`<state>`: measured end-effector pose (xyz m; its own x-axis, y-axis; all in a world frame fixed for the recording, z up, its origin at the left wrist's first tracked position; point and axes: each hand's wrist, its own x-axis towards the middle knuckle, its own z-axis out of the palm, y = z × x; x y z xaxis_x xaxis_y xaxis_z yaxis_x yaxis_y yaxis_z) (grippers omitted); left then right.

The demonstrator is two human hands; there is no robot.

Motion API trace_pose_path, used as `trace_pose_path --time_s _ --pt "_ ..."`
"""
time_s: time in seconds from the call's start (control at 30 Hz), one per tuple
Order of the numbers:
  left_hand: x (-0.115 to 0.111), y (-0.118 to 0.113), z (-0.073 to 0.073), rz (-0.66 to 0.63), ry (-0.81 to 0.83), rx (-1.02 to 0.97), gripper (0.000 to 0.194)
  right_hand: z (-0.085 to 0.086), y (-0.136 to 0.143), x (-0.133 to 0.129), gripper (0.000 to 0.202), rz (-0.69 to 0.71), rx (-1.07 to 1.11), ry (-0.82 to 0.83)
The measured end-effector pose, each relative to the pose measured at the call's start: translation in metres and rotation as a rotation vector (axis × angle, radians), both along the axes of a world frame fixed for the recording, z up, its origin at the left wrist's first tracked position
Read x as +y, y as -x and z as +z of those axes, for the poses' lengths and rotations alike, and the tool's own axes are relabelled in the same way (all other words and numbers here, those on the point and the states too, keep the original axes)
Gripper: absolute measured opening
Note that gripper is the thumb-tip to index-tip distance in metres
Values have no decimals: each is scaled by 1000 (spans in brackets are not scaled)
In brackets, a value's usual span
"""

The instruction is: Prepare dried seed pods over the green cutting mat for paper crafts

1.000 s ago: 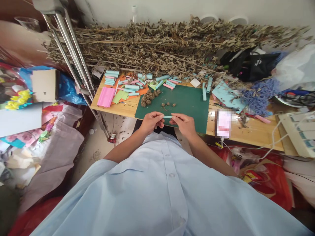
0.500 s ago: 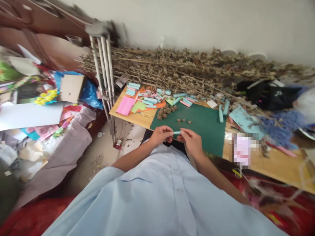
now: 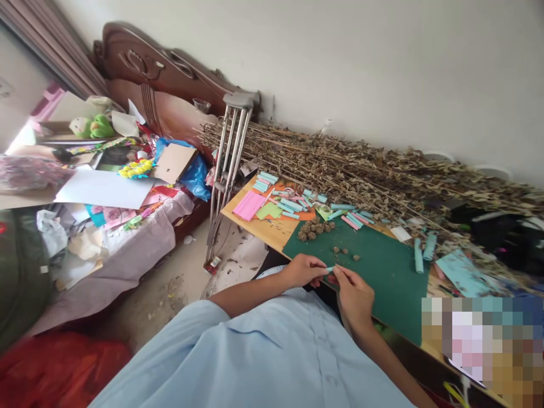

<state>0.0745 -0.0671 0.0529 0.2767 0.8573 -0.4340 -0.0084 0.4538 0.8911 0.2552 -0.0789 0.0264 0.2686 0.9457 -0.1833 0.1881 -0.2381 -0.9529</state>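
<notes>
A small light-blue paper roll point(image 3: 329, 270) is pinched between my two hands, above the near edge of the green mat point(image 3: 395, 289). My left hand point(image 3: 305, 271) has its fingers closed on the roll's left end. On the other end, my right hand point(image 3: 353, 293) grips with thumb and fingertips. Just beyond my hands, a few small brown balls point(image 3: 346, 251) lie on the mat. A heap of similar brown balls point(image 3: 313, 228) sits at its far left corner. Several blue and pink paper rolls point(image 3: 289, 205) are spread along the back of the table.
Pink paper point(image 3: 249, 205) lies at the wooden table's left end point(image 3: 234, 209). Dried plant stalks point(image 3: 340, 164) stretch along the wall. Metal crutches point(image 3: 229, 153) stand left of the table. Further left is a bed point(image 3: 165, 238) piled with papers. Blurred squares hide the lower right.
The view has swung left and up, so the bed and its headboard show more. Both hands still hold the blue paper roll, less of which shows between the fingers.
</notes>
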Motion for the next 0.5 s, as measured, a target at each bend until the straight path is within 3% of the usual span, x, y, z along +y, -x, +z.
trace_pose_path --time_s 0.23,0.5 --pt "-1 -6 1 -13 11 25 39 -8 0 -5 61 -20 86 -13" --pt "-3 -9 -12 -44 -74 87 33 0 -1 -5 48 -48 -142 -72"
